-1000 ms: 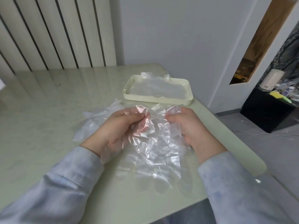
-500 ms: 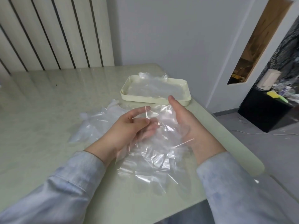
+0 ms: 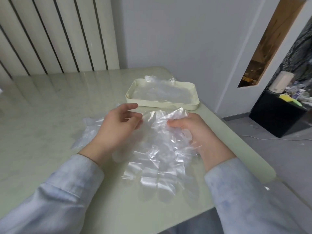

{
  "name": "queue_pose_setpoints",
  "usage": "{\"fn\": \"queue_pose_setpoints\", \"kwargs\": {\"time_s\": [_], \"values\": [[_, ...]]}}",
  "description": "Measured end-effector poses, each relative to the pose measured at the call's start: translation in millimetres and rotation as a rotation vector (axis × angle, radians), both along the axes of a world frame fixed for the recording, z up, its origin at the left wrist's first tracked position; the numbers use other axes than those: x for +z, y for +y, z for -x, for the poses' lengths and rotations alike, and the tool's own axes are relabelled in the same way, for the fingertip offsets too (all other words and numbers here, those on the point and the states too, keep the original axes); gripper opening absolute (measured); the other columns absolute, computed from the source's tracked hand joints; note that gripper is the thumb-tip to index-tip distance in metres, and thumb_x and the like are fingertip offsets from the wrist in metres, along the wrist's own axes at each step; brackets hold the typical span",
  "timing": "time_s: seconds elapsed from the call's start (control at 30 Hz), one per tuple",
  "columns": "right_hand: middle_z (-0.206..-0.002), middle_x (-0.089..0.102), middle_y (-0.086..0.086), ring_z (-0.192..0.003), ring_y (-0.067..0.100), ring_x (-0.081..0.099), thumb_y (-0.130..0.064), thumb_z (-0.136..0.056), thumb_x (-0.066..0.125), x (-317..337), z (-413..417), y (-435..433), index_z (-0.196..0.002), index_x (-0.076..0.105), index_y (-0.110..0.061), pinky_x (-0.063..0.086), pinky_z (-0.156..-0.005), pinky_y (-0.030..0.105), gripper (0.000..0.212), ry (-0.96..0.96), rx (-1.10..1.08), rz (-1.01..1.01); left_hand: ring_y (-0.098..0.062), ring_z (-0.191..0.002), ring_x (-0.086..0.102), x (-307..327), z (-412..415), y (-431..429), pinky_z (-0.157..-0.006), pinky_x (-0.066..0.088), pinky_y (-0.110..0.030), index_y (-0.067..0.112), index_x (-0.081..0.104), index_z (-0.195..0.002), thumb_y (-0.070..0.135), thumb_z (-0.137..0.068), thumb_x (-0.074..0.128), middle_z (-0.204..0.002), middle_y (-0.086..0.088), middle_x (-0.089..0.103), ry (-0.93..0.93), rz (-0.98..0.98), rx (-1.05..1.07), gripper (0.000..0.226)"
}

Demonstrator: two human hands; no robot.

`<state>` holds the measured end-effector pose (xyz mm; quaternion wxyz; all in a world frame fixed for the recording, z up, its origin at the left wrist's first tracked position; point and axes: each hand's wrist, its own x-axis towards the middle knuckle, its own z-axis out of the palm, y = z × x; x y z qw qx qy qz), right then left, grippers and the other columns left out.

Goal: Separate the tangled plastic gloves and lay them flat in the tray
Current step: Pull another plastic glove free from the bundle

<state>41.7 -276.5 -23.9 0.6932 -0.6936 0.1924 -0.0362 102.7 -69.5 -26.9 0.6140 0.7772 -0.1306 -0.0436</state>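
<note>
A clear plastic glove (image 3: 157,157) is held just above the pale table (image 3: 50,132), cuff away from me and fingers pointing toward me. My right hand (image 3: 190,132) grips the right side of its cuff, thumb curled over the film. My left hand (image 3: 118,127) is at the cuff's left edge with the thumb lifted and fingers loosely bent, touching the plastic. A loose pile of more clear gloves (image 3: 89,130) lies on the table behind my left hand. The cream tray (image 3: 162,105) stands beyond my hands and holds flattened gloves (image 3: 160,92).
The table's right edge (image 3: 236,137) runs close beside my right hand, with grey floor beyond it. A black cabinet (image 3: 276,115) with clutter stands at the far right. A ribbed white wall panel (image 3: 50,34) backs the table.
My right hand went from flat and open to gripping the cuff. My left hand loosened its pinch and its thumb lifted. The glove now hangs spread out, fingers toward me.
</note>
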Motion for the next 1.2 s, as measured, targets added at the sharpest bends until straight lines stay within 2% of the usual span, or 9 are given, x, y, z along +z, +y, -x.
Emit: {"fn": "queue_pose_setpoints", "kwargs": {"time_s": [0.13, 0.2, 0.3, 0.43, 0.6, 0.83, 1.03, 1.1, 1.2], "values": [[-0.07, 0.07, 0.0, -0.063, 0.014, 0.069, 0.0, -0.084, 0.075, -1.3, -4.4, -0.3, -0.089, 0.071, -0.01, 0.052, -0.058, 0.02, 0.012, -0.019, -0.062, 0.019, -0.012, -0.116, 0.061, 12.4, -10.8, 27.3, -0.105, 0.044, -0.028, 0.025, 0.059, -0.134, 0.013, -0.08, 0.06, -0.125, 0.008, 0.065, -0.384, -0.607, -0.135, 0.056], [-0.07, 0.069, 0.0, -0.059, 0.012, 0.068, 0.002, -0.084, 0.074, -1.0, -5.5, -0.2, -0.088, 0.07, -0.011, 0.05, -0.052, 0.017, 0.014, -0.014, -0.075, 0.005, -0.018, -0.132, 0.047, 18.2, -12.1, 39.6, -0.11, 0.035, -0.028, 0.028, 0.057, -0.132, 0.03, -0.071, 0.062, -0.136, 0.01, 0.052, -0.29, -0.876, -0.377, 0.061], [-0.075, 0.068, 0.002, -0.062, 0.014, 0.067, 0.001, -0.084, 0.074, -3.1, -7.4, -2.0, -0.095, 0.071, -0.009, 0.05, -0.055, 0.019, 0.014, -0.003, -0.08, 0.026, -0.015, -0.119, 0.04, 19.9, -7.6, 43.5, -0.104, 0.038, -0.042, 0.032, 0.05, -0.098, 0.041, -0.057, 0.051, -0.108, 0.011, 0.042, -0.084, -1.134, -0.558, 0.042], [-0.076, 0.068, 0.005, -0.066, 0.018, 0.069, 0.003, -0.084, 0.073, -3.8, -8.3, -1.7, -0.091, 0.07, -0.008, 0.051, -0.058, 0.021, 0.013, -0.019, -0.086, 0.039, -0.018, -0.1, 0.062, 15.0, -14.2, 44.7, -0.084, 0.052, -0.034, 0.024, 0.066, -0.095, 0.022, -0.068, 0.052, -0.102, 0.011, 0.061, -0.194, -0.993, -0.432, 0.031], [-0.084, 0.07, 0.013, -0.084, 0.033, 0.071, 0.003, -0.083, 0.074, -6.7, -10.8, 0.1, -0.09, 0.072, -0.008, 0.055, -0.079, 0.041, 0.013, -0.021, -0.089, 0.023, -0.005, -0.077, 0.058, 14.0, -16.0, 45.6, -0.064, 0.04, -0.007, 0.03, 0.078, -0.095, 0.02, -0.081, 0.074, -0.081, 0.009, 0.069, -0.381, -0.958, -0.21, 0.018], [-0.084, 0.07, 0.012, -0.082, 0.03, 0.07, 0.002, -0.083, 0.074, -9.5, -12.3, -1.7, -0.093, 0.073, -0.007, 0.054, -0.079, 0.04, 0.013, -0.025, -0.078, 0.018, -0.004, -0.051, 0.047, 29.2, -18.7, 60.7, -0.052, 0.038, -0.018, 0.023, 0.07, -0.066, 0.029, -0.087, 0.076, -0.051, 0.012, 0.054, -0.339, -0.809, -0.213, 0.022], [-0.079, 0.067, 0.009, -0.076, 0.026, 0.067, 0.005, -0.085, 0.071, -11.2, -13.4, -1.9, -0.095, 0.071, -0.005, 0.051, -0.073, 0.031, 0.014, -0.046, -0.069, 0.011, -0.028, -0.066, 0.054, 38.5, -29.1, 73.8, -0.058, 0.041, -0.028, 0.013, 0.069, -0.081, 0.03, -0.093, 0.064, -0.065, -0.007, 0.061, -0.482, -0.639, 0.298, 0.021], [-0.079, 0.067, 0.01, -0.078, 0.027, 0.067, 0.004, -0.085, 0.071, -12.3, -14.1, -2.0, -0.096, 0.071, -0.004, 0.051, -0.075, 0.033, 0.014, -0.048, -0.068, 0.023, -0.032, -0.074, 0.061, 38.0, -31.3, 72.0, -0.063, 0.049, -0.033, 0.016, 0.072, -0.089, 0.024, -0.092, 0.059, -0.071, -0.002, 0.068, -0.394, -0.358, 0.424, 0.015], [-0.075, 0.067, 0.007, -0.074, 0.025, 0.067, 0.003, -0.085, 0.072, -12.9, -14.3, -2.9, -0.089, 0.071, -0.008, 0.051, -0.072, 0.031, 0.011, -0.043, -0.056, 0.04, -0.02, -0.076, 0.069, 42.8, -24.6, 57.0, -0.071, 0.059, -0.029, 0.014, 0.068, -0.109, 0.005, -0.1, 0.048, -0.071, 0.005, 0.07, -0.086, 0.235, 0.231, 0.023]]}}
